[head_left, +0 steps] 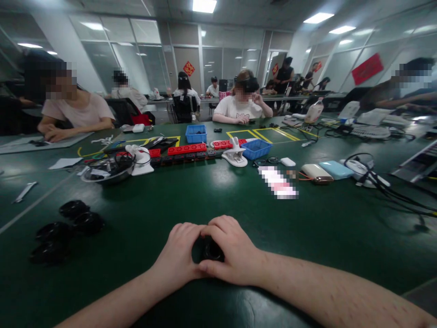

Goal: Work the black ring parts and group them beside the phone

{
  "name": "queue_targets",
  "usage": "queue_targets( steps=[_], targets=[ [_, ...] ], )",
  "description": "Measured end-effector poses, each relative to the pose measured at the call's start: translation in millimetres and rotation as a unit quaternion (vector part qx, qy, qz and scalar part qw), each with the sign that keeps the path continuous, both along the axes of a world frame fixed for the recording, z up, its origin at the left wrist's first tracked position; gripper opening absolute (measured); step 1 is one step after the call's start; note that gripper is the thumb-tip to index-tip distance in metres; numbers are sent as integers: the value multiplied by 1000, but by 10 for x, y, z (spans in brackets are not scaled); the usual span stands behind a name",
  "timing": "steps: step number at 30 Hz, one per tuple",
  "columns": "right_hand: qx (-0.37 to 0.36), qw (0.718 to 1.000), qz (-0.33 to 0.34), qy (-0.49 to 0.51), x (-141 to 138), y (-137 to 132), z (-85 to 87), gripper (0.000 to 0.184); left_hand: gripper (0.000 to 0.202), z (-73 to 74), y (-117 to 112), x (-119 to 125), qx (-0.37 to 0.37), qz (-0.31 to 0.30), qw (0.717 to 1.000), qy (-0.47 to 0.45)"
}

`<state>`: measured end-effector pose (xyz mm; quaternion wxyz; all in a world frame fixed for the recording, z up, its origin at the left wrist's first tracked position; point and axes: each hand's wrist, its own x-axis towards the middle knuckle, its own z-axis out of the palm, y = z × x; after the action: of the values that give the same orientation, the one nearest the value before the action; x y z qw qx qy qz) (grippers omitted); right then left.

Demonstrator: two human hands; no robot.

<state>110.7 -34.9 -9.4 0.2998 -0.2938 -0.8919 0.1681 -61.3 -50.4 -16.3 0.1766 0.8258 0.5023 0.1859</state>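
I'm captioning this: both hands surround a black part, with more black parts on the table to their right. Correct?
Wrong side: the head view shows the left hand and right hand around a black part, with more black parts on the table to their left, not right.

The left hand (pixel 179 253) and right hand (pixel 235 248) meet, fingers (pixel 215 231) curved into a ring. Both bare forearms (pixel 314 278) angle inward from either side.

Green table (pixel 290 237), black parts (pixel 88 223), blue bins (pixel 197 138)
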Motion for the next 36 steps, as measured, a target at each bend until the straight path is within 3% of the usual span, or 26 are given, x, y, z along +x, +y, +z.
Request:
queue_targets(
  steps=[4,9,11,15,20,27,30,33,36],
  targets=[
    [-6,999,-21,-36,-32,-37,-13,24,22,-8,-38,86,-38,8,999,0],
    [-10,1000,0,4,-37,-55,-40,12,17,-60,44,29,-45,-54,997,-36],
    [-1,999,45,21,-29,-43,-41,14,19,-62,103,-35,-60,-110,991,-45],
    [-6,978,203,42,-34,-23,-42,17,26,-24,206,-160,-86,-220,970,-61],
    [-13,957,281,73,-64,-39,-62,21,47,61,209,-196,-118,-240,963,-38],
    [-47,971,222,78,-10,-28,74,22,69,118,180,-229,-132,-238,962,-17],
    [-50,979,158,116,-1,-30,61,36,73,87,154,-229,-130,-243,961,-34],
    [-30,990,95,97,-29,-55,-6,54,70,7,99,-177,-97,-211,972,-44],
    [4,997,67,28,-67,-82,-56,53,53,-75,55,-108,-56,-179,981,-40]
  ],
)
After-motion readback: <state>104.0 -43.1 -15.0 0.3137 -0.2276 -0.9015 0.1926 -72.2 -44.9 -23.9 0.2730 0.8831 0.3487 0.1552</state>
